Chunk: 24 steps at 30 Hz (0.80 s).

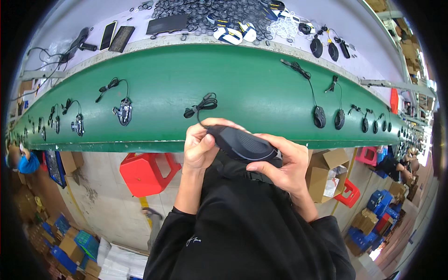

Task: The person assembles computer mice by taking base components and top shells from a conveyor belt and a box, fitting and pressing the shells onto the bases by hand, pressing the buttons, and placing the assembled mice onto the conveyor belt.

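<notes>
Between my two hands, just past the near edge of the green belt, a black computer mouse (245,143) is held tilted, its textured side facing up. My left hand (201,144) grips the end where the cord comes out, thumb on top. My right hand (284,161) pinches the other end between thumb and fingers. The mouse's cord runs up to a tied black cable bundle (203,105) lying on the belt. Farther left on the belt lies an opened mouse base (124,112) with its inner parts exposed. To the right rests an assembled black mouse (319,116).
The green conveyor belt (163,79) carries several more corded mice at both sides. Behind it, a shelf holds a heap of small black rings (196,16), a phone (108,36) and strapped gloves (228,35). A red stool (142,175) and a cardboard box (322,175) stand below.
</notes>
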Tool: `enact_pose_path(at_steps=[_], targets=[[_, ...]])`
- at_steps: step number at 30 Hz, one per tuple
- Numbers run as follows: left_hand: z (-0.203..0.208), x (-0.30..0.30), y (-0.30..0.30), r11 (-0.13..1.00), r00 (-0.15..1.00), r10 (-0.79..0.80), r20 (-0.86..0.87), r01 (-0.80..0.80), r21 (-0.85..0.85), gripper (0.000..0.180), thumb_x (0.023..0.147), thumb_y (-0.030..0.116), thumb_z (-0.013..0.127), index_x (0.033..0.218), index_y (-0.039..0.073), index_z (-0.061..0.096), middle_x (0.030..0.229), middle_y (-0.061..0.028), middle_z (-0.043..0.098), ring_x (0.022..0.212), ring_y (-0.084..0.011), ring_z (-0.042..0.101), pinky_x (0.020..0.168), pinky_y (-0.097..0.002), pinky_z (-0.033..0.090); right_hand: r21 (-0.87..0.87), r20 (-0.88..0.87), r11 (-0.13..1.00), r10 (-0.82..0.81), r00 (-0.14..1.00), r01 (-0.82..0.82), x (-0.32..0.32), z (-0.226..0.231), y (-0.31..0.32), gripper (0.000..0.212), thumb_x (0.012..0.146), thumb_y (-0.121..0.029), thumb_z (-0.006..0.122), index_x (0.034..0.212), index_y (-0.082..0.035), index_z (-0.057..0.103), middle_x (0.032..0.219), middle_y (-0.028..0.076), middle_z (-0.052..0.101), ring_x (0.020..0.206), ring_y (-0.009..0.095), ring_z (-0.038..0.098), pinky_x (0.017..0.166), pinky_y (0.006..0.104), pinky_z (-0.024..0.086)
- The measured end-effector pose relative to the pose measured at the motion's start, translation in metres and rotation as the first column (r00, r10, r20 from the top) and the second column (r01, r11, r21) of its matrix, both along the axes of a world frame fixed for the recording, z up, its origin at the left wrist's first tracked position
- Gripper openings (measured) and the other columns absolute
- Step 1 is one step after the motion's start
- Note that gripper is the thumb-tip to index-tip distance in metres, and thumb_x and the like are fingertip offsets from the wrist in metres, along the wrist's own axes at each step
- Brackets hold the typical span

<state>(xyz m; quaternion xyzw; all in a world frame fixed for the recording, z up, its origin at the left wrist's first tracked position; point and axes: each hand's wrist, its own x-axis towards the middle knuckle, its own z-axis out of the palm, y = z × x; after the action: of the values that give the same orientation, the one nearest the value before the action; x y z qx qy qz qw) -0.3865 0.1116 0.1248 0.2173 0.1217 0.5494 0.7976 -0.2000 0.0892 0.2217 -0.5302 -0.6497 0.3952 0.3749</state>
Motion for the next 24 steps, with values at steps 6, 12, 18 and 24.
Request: enact_pose_path(at_steps=[6,12,18,24], targets=[[-0.018,0.001,-0.011,0.990,0.961,0.133,0.241,-0.142,0.019,0.042,0.093,0.036,0.061,0.115,0.000,0.058,0.110,-0.0171,0.063,0.106,-0.0333,0.060,0.097,-0.0483,0.045,-0.026,0.032,0.991,0.129,0.991,-0.128,-0.009,0.008,0.004,0.056,0.062,-0.011,0.087,0.111,0.003,0.065,0.103,0.013,0.071,0.092,0.024,0.071,0.084,0.0296,0.054],[-0.026,-0.006,-0.011,0.961,0.971,0.210,0.111,-0.184,-0.205,0.047,0.092,0.030,0.062,0.121,-0.007,0.056,0.121,-0.0268,0.059,0.111,-0.0369,0.059,0.100,-0.0512,0.044,-0.313,-0.367,0.950,-0.105,0.924,-0.016,-0.013,-0.017,-0.001,0.052,0.074,-0.005,0.081,0.121,0.004,0.061,0.107,0.011,0.070,0.091,0.018,0.069,0.081,0.0312,0.054],[-0.001,0.007,0.008,0.955,0.949,0.295,-0.110,-0.297,0.002,0.046,0.085,0.026,0.072,0.116,-0.006,0.060,0.139,-0.0282,0.046,0.133,-0.0381,0.043,0.111,-0.0499,0.031,-0.763,-0.646,0.561,-0.652,0.397,-0.321,0.007,-0.054,0.008,0.031,0.096,-0.016,0.058,0.118,0.004,0.058,0.109,0.015,0.066,0.090,0.024,0.070,0.072,0.0367,0.063],[-0.014,-0.015,0.011,0.922,0.954,0.268,-0.132,-0.214,0.324,0.046,0.063,0.004,0.084,0.103,-0.007,0.064,0.112,-0.0270,0.064,0.106,-0.0419,0.063,0.092,-0.0527,0.052,-0.646,-0.736,0.471,-0.592,0.329,-0.601,0.010,-0.071,0.004,0.039,0.098,-0.029,0.054,0.122,0.003,0.055,0.125,0.020,0.059,0.103,0.030,0.066,0.081,0.0387,0.060]])
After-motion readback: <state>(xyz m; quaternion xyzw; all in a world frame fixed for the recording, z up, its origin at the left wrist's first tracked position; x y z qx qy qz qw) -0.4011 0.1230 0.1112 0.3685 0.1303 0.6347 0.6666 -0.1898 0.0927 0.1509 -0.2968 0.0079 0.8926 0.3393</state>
